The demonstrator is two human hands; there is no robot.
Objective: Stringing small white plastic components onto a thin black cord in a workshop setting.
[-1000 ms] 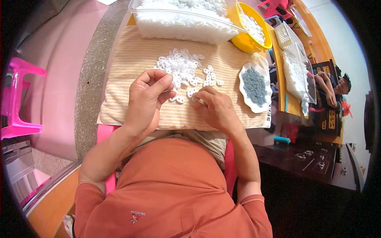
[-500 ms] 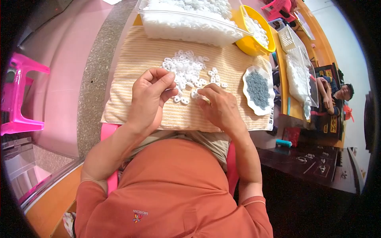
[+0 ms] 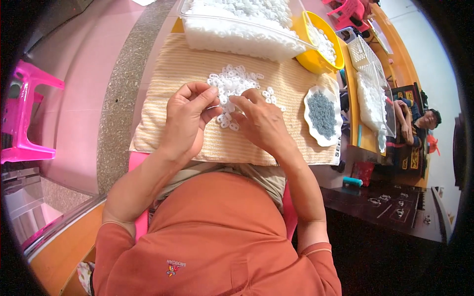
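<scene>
Head view: nearest, an orange shirt (image 3: 217, 212) is seen, with a pink chair (image 3: 141, 224) partly covered by the body wearing it. Beyond the shirt, both hands are held above a striped towel (image 3: 168, 74). On the left hand (image 3: 190, 116), the thumb and index finger are brought together at their tips; whether anything small is pinched there cannot be told. The right hand (image 3: 259, 118) is reached in toward the pile, its fingers curled and directed left, and the index fingertip is placed over the white pieces; whether one is gripped cannot be told. The pile (image 3: 232, 81) is made up of small oval pieces with holes, heaped on the towel in front of and between the hands. A smaller group (image 3: 269, 93) is laid just right of it, partly hidden by the right hand. Farther right on the towel, a white plate (image 3: 323, 142) with a wavy rim is filled with grey bits (image 3: 322, 113). At the towel's far edge, a clear tub (image 3: 247, 24) is loaded with white pieces, and a yellow bowl (image 3: 316, 61), also partly filled with them, is set just beside it. Off to the right, a wooden counter (image 3: 369, 144) is seen, and past it a person (image 3: 407, 121) is seated.
</scene>
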